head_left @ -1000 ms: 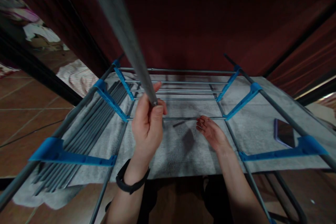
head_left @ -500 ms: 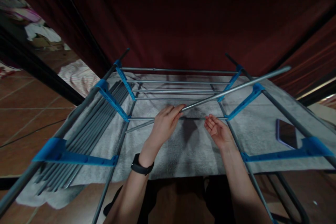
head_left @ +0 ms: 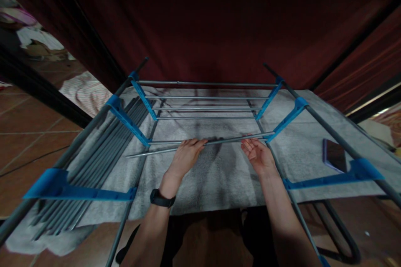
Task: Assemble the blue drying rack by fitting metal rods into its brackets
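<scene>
My left hand (head_left: 187, 156), wearing a black wristband, is closed around a thin grey metal rod (head_left: 222, 140). The rod lies nearly level across the rack frame, its left end past the left inner post and its right end near a blue bracket (head_left: 283, 123). Under the rod's right part is my right hand (head_left: 258, 156), palm up with loosely bent fingers. Its fingertips meet the rod's line, but I cannot tell whether they touch it. Several rods (head_left: 203, 98) span the frame between blue plastic brackets farther back. Another blue bracket (head_left: 125, 121) is at the left.
A bundle of loose grey rods (head_left: 97, 162) lies at the left on the grey towel (head_left: 213, 183). A phone (head_left: 335, 155) rests on the towel at the right. Dark red curtain (head_left: 200, 29) hangs behind the rack. Thicker side tubes (head_left: 332, 127) flank the work area.
The rod has swung down from a steep slant to nearly level, its right end dropping toward the right bracket. My left hand has moved slightly left and down with it.
</scene>
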{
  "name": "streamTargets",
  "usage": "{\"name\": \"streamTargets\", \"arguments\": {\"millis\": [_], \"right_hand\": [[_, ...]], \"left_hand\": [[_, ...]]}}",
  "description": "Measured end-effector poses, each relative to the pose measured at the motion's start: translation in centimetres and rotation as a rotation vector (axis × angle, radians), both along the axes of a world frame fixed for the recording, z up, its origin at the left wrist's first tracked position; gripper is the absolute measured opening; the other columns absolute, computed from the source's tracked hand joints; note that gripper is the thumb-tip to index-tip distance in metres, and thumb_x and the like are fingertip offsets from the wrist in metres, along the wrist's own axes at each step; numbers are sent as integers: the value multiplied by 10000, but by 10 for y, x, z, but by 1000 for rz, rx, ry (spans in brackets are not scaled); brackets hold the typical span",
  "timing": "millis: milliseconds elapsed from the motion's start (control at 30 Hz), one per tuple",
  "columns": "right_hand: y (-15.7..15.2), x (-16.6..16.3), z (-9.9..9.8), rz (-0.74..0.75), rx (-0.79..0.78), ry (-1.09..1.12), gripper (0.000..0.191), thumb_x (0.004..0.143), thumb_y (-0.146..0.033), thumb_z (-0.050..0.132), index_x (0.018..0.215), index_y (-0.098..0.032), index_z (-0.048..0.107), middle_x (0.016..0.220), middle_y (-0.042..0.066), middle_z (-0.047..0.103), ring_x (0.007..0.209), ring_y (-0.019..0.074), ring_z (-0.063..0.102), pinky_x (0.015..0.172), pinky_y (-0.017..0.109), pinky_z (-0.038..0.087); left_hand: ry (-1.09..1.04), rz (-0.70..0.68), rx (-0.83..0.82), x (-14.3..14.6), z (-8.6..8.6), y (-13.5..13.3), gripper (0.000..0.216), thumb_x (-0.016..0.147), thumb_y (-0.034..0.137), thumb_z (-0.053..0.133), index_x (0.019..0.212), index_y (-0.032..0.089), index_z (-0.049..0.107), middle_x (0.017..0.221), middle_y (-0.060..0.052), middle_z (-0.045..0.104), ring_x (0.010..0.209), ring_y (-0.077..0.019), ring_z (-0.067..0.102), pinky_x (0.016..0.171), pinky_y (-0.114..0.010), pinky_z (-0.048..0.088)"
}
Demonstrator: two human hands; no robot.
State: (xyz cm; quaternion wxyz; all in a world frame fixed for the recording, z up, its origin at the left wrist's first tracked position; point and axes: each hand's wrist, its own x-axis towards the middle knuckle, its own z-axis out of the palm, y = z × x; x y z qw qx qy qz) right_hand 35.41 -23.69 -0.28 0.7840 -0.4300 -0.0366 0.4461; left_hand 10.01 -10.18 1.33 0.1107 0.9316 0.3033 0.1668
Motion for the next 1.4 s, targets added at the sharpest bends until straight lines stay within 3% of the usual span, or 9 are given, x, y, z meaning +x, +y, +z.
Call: {"name": "streamTargets", "arguments": {"millis": [300,600,800,967,1200,1400], "right_hand": [[-4,9,-18,-75,-76,-14,135,806,-104,759,843,-216,693,865,10,781,768,112,742,751,209,639],[-10,25,-29,-142,-163,23,140,867,-142,774,819,-203,657,718,-17,724,637,101,704,668,195,640],[-11,28,-26,-203,-155,64,130,905,-95,689,820,-191,673,790,5,760,659,95,706,695,188,634],[-14,32,-22,-214,-138,70,138,900,-71,679,833,-192,679,792,5,760,706,107,725,721,207,643],[-21,35,-19,-261,-190,75,151,927,-85,662,817,-187,647,740,-20,722,619,76,679,682,170,620],[-26,34,-15,-307,-257,94,203,955,-111,643,769,-189,625,619,-44,651,512,67,619,629,163,606]], "left_hand": [[23,28,-34,-1,-10,6,387,940,153,607,1300,275,682,1143,-98,749,1050,-268,713,988,-409,508],[60,112,-132,-11,-9,16,259,907,153,643,1149,244,651,1032,-77,750,963,-256,714,881,-353,528],[150,91,-162,-17,-4,20,119,956,201,596,1056,219,659,1052,-73,739,983,-232,701,870,-309,506],[134,61,-175,-19,-3,20,146,978,232,571,1074,206,678,1097,-82,740,997,-231,707,870,-307,512],[109,38,-182,-21,-2,11,213,990,276,555,1145,226,692,1156,-71,752,1066,-245,711,925,-324,517],[128,137,-216,-32,0,5,250,926,203,637,1170,255,632,1070,-33,765,989,-225,725,843,-287,509]]}}
